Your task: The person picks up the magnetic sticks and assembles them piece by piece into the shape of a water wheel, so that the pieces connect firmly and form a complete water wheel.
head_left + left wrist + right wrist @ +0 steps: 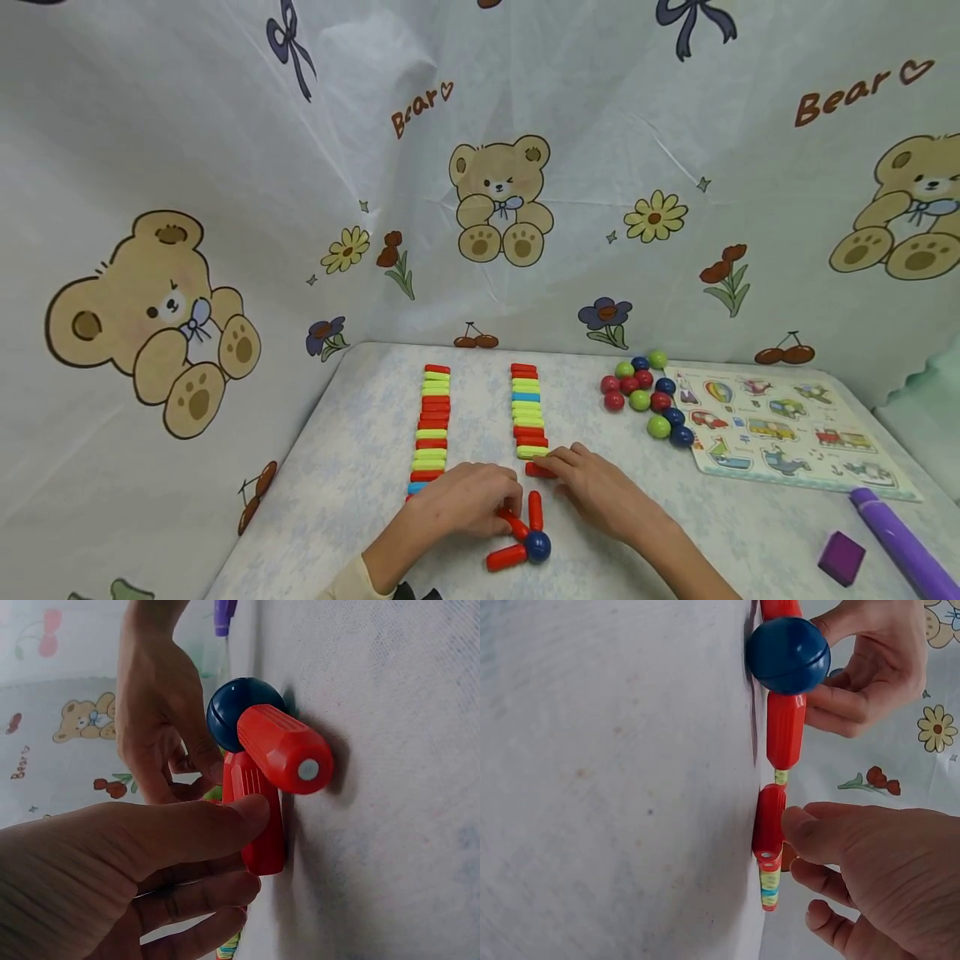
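A blue magnetic ball (537,547) lies near the front of the table with three red magnetic sticks (506,557) fanning out from it. My left hand (478,498) pinches one of these sticks (262,847), thumb on top and fingers behind. Another stick on the ball, in the left wrist view, shows a silvery metal end. My right hand (603,493) pinches a separate red stick (770,821) at the near end of the right row of sticks (527,408). This stick lies on the tabletop, apart from the ball.
A left row of red, yellow-green and blue sticks (433,408) runs away from me, partly behind my left hand. Several coloured balls (628,385) cluster at back right, beside a vehicle picture board (787,425). A purple block (842,558) and purple tube (900,537) lie front right.
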Demonstrator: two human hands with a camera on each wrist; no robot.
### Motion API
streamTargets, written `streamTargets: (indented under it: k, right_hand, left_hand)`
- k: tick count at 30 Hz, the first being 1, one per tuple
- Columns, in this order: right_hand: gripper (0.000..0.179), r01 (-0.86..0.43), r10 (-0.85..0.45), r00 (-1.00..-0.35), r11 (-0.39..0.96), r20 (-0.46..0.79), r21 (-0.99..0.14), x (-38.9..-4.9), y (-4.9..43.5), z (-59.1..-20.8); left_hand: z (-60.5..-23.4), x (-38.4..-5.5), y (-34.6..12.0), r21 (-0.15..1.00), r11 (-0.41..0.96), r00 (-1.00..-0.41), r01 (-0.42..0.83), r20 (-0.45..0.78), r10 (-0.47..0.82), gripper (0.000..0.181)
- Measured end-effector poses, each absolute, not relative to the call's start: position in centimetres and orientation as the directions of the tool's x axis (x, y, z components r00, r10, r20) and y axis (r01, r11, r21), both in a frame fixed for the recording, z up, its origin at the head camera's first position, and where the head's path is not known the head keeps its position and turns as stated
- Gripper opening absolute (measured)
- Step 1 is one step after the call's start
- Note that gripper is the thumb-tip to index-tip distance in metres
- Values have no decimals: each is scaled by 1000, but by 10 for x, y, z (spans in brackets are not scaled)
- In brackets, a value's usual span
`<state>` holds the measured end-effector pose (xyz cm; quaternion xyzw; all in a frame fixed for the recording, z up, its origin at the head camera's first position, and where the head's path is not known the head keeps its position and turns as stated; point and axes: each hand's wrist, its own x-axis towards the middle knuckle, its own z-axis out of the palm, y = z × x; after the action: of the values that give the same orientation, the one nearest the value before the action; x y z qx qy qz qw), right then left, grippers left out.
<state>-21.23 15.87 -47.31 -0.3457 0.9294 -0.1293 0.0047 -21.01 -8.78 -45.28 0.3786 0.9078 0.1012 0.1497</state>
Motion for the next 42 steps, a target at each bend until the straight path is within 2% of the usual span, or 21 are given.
streamTargets:
  k: [4, 12, 24, 28, 33, 37, 42]
  right_hand:
    - [39, -624, -618, -779, 743, 108, -242, -213, 160, -473]
    - [25, -559, -579, -814, 755, 53, -343, -217, 163, -473]
    - [32, -672, -713, -700, 631, 52, -388, -213, 163, -466]
    - [32, -681, -722, -690, 626, 47, -379, -213, 161, -466]
    - [32, -682, -726, -686, 623, 42, -384, -213, 162, -466]
    - [33, -685, -733, -679, 612, 43, -395, -214, 163, -466]
    - [37, -681, -721, -691, 624, 53, -382, -215, 163, -467]
  left_hand:
    - [-453, -209, -88, 302, 709, -684, 637, -201, 701, 10]
    - [-452, -209, -87, 298, 736, -706, 608, -221, 673, 9]
    - [-449, -211, -88, 333, 742, -718, 582, -217, 661, 7]
    - [-450, -212, -88, 330, 738, -734, 589, -162, 659, 6]
    - [-454, -211, -85, 302, 724, -730, 621, -113, 674, 17]
    - [-457, -211, -83, 275, 725, -728, 631, -113, 676, 22]
    - [-459, -212, -82, 256, 727, -724, 637, -126, 679, 19]
